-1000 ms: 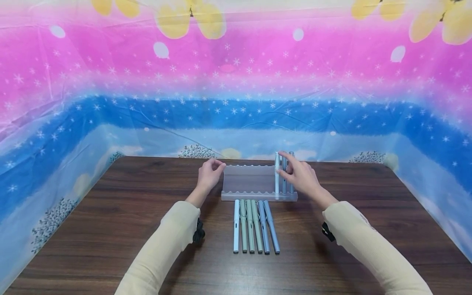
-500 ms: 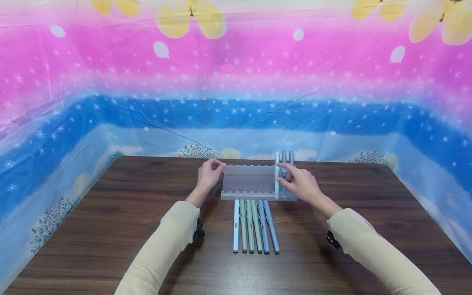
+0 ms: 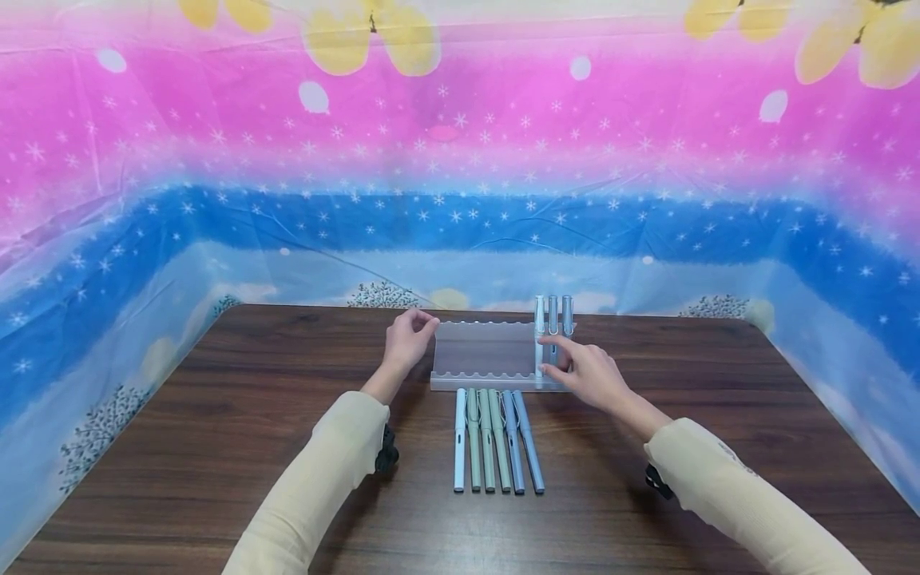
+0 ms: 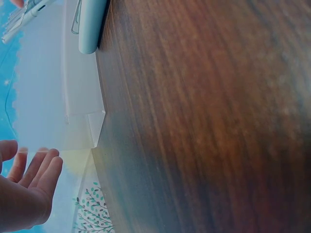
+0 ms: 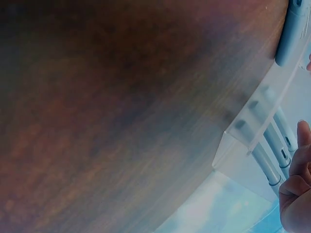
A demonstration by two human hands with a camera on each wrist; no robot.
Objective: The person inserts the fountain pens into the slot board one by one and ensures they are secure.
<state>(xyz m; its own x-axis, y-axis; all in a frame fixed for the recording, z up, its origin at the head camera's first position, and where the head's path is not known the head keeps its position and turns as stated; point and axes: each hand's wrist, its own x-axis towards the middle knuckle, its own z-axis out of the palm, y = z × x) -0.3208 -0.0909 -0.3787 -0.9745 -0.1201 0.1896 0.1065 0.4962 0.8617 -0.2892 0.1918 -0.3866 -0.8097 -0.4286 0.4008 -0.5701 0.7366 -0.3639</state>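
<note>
A clear plastic pen rack (image 3: 481, 351) with scalloped edges stands near the table's back. Three capped pens lean upright in its right end: a white pen (image 3: 539, 315) and two grey-blue pens (image 3: 553, 311). My left hand (image 3: 408, 339) pinches the rack's upper left corner between thumb and fingertips. Beside the white pen is my right hand (image 3: 592, 371), index finger and thumb apart, their tips close to its lower barrel; contact is hard to tell. In the right wrist view, the right hand (image 5: 297, 182) is partly cut off, next to the slanting pens (image 5: 272, 136).
In front of the rack lies a row of several pens: a pale blue pen (image 3: 460, 439), green pens (image 3: 489, 439) and blue pens (image 3: 528, 439). The brown wooden table (image 3: 251, 447) reaches back to a patterned cloth backdrop (image 3: 460, 224).
My right hand has slid down from the white pen's top toward its lower part, a little nearer to me, uncovering the grey-blue pens' tops. The left hand stays at the rack corner.
</note>
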